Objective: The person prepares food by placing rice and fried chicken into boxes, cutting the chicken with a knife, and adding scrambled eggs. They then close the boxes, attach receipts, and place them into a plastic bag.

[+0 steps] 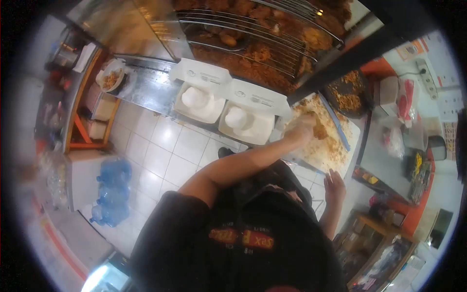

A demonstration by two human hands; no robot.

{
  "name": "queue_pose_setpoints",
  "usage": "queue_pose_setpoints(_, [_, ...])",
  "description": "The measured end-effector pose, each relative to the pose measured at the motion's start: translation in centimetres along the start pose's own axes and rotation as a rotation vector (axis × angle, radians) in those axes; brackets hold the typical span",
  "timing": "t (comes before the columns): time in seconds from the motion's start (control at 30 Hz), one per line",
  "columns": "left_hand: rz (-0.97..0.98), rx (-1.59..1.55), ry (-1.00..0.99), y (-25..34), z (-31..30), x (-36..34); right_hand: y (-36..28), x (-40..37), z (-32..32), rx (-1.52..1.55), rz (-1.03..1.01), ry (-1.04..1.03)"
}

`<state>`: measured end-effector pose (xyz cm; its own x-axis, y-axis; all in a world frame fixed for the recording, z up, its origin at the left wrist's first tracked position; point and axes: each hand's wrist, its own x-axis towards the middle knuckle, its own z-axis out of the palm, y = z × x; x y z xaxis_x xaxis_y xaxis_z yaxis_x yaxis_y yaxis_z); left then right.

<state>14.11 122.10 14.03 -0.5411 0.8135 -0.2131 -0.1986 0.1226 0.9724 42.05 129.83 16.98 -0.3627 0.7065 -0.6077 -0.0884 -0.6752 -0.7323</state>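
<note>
My left hand (300, 130) reaches across to the white cutting board (311, 156), its fingers closed on a brown piece of fried chicken (319, 128). The hand is slightly blurred. Brown crumbs cover much of the board. A knife with a blue handle (343, 138) lies along the board's right side. Beside the near edge of the board is my right hand (334, 186), fingers apart and holding nothing. To the left stand two open white takeaway boxes (245, 132), each with a round mound of white rice (236, 118) inside.
A glass display case with wire racks (243, 27) of fried food rises behind the counter. A dark pan (348, 92) of brown crumbly food sits beyond the board. At far left are a bowl (112, 78) of food and blue water bottles (113, 192) on the floor.
</note>
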Motion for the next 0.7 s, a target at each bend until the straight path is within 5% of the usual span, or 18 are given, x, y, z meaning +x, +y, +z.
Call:
queue_pose_setpoints(0.03, [0.312,0.572,-0.019,3.5,-1.9,-2.2,0.1,-0.2,0.4,-0.015,0.011,0.032])
queue_pose_setpoints(0.1, [0.061,0.273,-0.121,9.1,-3.0,-4.8,0.6,-0.5,0.8,-0.061,0.022,0.053])
queue_pose_setpoints(0.17, [0.389,-0.121,0.023,11.5,-3.2,-7.3,1.4,0.5,0.5,-0.191,-0.010,-0.045])
queue_pose_setpoints(0.23, [1.031,0.222,0.433,16.5,-4.5,-6.9,1.3,0.6,1.2,-0.310,-0.060,-0.138])
queue_pose_setpoints(0.37, [1.001,0.826,0.815,28.0,-9.5,-8.4,0.0,0.3,6.8,-0.167,0.000,-0.144])
queue_pose_setpoints(0.43, [0.760,1.206,0.827,30.8,-10.6,-6.9,-0.3,1.0,8.0,-0.160,-0.012,-0.158])
queue_pose_setpoints(0.5, [0.641,1.370,0.503,34.9,-11.7,-6.4,-0.4,0.9,9.0,-0.144,-0.035,-0.197])
queue_pose_setpoints(0.6, [0.720,1.397,0.535,36.8,-11.7,-3.2,-0.3,1.5,9.1,-0.099,-0.052,-0.241])
queue_pose_setpoints(0.67, [0.166,1.226,0.048,39.8,-11.6,-4.8,0.0,1.6,9.4,-0.112,-0.043,-0.214])
queue_pose_setpoints(0.7, [0.182,1.240,0.017,40.2,-11.9,-5.0,0.0,1.4,9.9,-0.130,-0.042,-0.184])
